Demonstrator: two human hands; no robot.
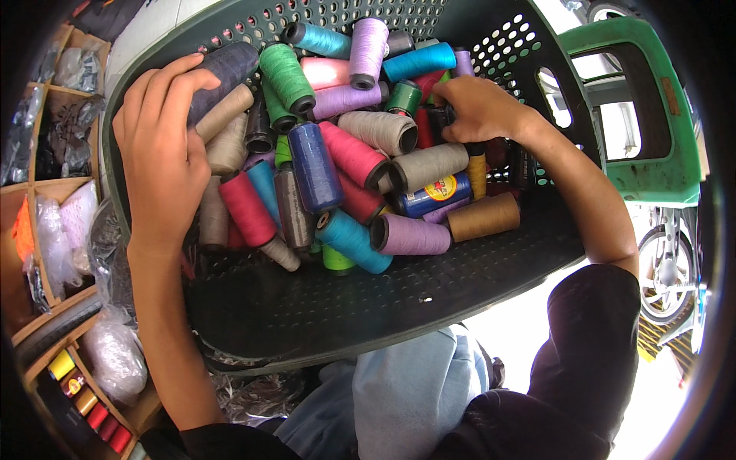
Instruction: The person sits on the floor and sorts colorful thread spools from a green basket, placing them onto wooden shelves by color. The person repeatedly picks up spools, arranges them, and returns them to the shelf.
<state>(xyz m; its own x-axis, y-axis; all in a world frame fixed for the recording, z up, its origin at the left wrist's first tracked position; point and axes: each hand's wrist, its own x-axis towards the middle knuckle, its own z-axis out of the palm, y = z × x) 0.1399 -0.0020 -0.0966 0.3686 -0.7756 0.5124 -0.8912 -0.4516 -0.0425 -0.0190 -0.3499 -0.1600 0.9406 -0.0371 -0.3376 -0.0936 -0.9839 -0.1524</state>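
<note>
A large black plastic basket (307, 322) with perforated walls lies tilted in front of me, filled with thread spools in many colours. At its upper left, my left hand (165, 130) has its fingers curled over a dark navy thread spool (230, 69); a tan spool (225, 109) lies right by the thumb. On the right side, my right hand (487, 111) reaches in among the spools, its fingers and thumb bent round a black spool (440, 119), which is partly hidden. A green spool (404, 97) lies beside those fingertips. Blue (316, 169) and pink (353, 153) spools fill the middle.
Wooden shelves (34, 146) on the left hold plastic-wrapped goods, with red and yellow spools (98, 416) in a lower compartment. A green plastic stool (682, 115) stands to the right, near a wheel (665, 268). Light blue cloth (414, 383) lies below the basket.
</note>
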